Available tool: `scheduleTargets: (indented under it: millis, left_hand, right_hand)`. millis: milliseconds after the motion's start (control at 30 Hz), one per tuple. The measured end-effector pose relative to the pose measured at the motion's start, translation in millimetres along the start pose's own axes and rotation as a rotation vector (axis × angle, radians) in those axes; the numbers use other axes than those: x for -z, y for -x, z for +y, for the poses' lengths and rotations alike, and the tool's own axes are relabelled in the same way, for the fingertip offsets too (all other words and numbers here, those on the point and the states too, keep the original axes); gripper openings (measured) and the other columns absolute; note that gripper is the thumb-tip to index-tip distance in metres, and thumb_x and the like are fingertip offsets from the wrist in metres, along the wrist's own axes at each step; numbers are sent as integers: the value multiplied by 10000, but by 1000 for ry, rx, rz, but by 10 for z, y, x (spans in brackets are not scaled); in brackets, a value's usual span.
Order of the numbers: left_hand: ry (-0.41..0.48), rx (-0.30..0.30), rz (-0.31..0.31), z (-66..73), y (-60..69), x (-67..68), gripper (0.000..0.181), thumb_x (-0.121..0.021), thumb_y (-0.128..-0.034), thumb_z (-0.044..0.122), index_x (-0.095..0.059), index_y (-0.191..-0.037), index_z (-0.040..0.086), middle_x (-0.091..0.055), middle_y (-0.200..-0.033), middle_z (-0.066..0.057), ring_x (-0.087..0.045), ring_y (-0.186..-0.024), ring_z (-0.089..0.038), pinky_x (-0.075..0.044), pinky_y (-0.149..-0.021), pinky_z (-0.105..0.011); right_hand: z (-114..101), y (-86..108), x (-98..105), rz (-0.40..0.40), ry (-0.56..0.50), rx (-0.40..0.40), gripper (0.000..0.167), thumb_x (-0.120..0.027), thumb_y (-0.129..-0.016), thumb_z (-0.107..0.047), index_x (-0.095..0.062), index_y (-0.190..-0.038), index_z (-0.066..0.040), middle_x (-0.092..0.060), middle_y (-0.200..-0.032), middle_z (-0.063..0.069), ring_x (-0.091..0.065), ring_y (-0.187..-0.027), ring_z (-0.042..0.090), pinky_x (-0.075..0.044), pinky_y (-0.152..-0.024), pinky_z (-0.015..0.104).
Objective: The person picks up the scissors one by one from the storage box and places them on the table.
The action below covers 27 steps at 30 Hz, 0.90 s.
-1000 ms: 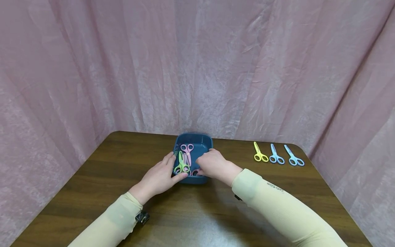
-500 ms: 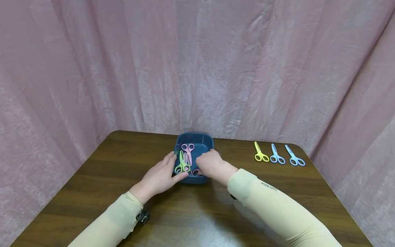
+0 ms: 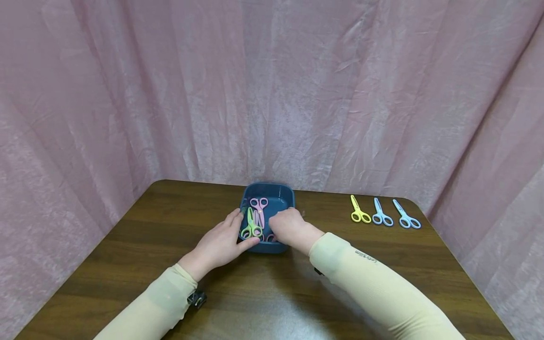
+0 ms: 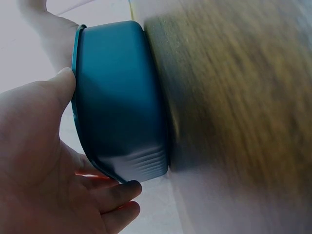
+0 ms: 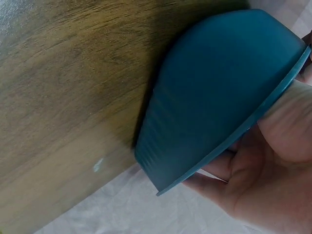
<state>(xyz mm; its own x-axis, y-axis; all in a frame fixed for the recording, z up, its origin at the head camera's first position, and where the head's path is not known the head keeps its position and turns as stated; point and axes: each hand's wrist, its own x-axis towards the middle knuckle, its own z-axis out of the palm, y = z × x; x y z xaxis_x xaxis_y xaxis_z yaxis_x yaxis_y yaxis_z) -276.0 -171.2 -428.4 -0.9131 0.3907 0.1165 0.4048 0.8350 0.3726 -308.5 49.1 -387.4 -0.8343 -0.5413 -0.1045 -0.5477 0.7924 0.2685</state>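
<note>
A dark blue bin (image 3: 278,248) holds several scissors. Light green scissors (image 3: 250,229) lie over others along its left side, with pink scissors (image 3: 259,208) just behind them. The left hand (image 3: 218,243) rests on the bin's near left corner. Its thumb touches the near rim, and its other fingers lie fairly straight along the left side. Inside the right part of the bin, the right hand (image 3: 291,229) reaches down with bent fingers. Dark pink scissors handles (image 3: 271,238) show beside it. The right fingertips are hidden by the hand and, in the right wrist view, by the bin wall (image 5: 219,83).
Yellow scissors (image 3: 359,212) and two blue scissors, one pair (image 3: 381,215) nearer and another (image 3: 406,218) farther right, lie in a row at the table's back right. The brown wooden table (image 3: 238,293) ends at a pink curtain (image 3: 272,94) behind the bin.
The right forearm and wrist have shifted slightly left, with the right hand still in the bin. The dark pink handles beside it are a little more covered. The left hand stays put.
</note>
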Motion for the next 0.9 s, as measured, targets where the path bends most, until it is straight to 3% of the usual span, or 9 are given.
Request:
scheduleTargets:
  millis: [467,900]
  left_hand:
    - [1,2,-7,12,4,14,1054,-610,-1039,725,-364,-1673,-81,-314,-1755,-274,-449,-1549,-456,-422,-1228,-582]
    - [-7,-1,-8,9,3,12,1050,-609,-1041,723,-367,-1672,-81,-312,-1756,-274,-450,-1548,-456,-421,-1228,-585]
  right_hand:
    - [-11,-42,-26,-3,7,-11,333,-863,-966,-453,-861,-1126,-160,-838,-1061,45,-782,-1008,223,-611,-984,427]
    - [-47,-73,-71,47,-9,-50,229,-865,-985,-367,-853,-1042,-146,-820,-954,39,-763,-856,215,-647,-881,426]
